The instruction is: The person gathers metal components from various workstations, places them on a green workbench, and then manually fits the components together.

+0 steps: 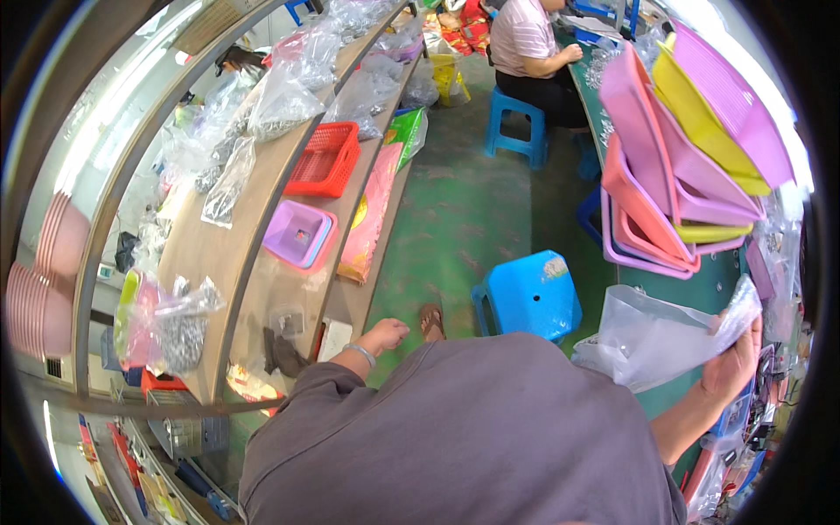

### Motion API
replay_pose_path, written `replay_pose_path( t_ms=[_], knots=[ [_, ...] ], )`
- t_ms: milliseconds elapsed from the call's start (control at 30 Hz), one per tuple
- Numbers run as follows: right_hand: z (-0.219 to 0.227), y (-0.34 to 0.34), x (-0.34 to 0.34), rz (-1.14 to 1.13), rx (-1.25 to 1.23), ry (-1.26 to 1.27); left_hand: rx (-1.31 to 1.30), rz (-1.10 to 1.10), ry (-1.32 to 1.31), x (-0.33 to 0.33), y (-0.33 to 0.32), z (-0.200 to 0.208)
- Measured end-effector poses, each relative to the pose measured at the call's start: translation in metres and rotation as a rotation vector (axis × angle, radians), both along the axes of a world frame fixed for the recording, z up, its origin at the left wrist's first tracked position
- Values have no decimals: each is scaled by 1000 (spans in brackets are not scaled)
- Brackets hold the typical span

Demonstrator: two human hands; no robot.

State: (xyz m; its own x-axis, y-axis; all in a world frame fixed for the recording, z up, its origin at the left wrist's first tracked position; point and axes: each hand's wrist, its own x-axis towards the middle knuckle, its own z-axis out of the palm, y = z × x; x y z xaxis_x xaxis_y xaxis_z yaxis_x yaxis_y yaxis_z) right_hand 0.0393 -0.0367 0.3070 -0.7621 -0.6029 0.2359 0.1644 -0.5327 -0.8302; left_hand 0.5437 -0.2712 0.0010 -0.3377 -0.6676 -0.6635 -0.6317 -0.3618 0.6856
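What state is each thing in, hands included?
Left hand: loosely curled, nothing visibly held
Right hand: gripping plastic bag
Plastic bag: held at one end, contents unclear
Near stool: upright, unoccupied
Far stool: occupied
Large tubs: stacked, tilted
Red basket: open-topped

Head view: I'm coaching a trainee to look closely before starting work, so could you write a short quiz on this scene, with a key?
1. Open question: What does the right hand hold?
2. Multiple choice: What colour is the stool nearest the wearer? A) Red. B) Yellow. C) Blue.
3. True or false: A pale band sits on the wrist of the left hand.

Key:
1. A translucent plastic bag.
2. C.
3. True.
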Motion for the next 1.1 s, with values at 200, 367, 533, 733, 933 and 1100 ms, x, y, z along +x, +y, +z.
replay_pose_path(
  t_ms=[200, 367, 533, 733, 933, 1100],
  knots=[
    [-32, -154, 91, -58, 210, -95, -255, -230, -159, 115, -114, -68],
    [-75, -245, 118, -57, 345, -110, -84, 128, -73, 111, -196, 69],
    [-77, -364, 141, -19, 430, -81, -221, 208, 139, 80, -265, 89],
    [-94, -514, 125, 56, 347, -78, -118, 127, 207, 33, -340, 114],
    [-102, -682, 92, 154, 363, -87, -216, 236, 337, -44, -444, 141],
    [-105, -812, 65, 300, 443, -145, -256, 202, 283, -113, -571, 139]
  ],
)
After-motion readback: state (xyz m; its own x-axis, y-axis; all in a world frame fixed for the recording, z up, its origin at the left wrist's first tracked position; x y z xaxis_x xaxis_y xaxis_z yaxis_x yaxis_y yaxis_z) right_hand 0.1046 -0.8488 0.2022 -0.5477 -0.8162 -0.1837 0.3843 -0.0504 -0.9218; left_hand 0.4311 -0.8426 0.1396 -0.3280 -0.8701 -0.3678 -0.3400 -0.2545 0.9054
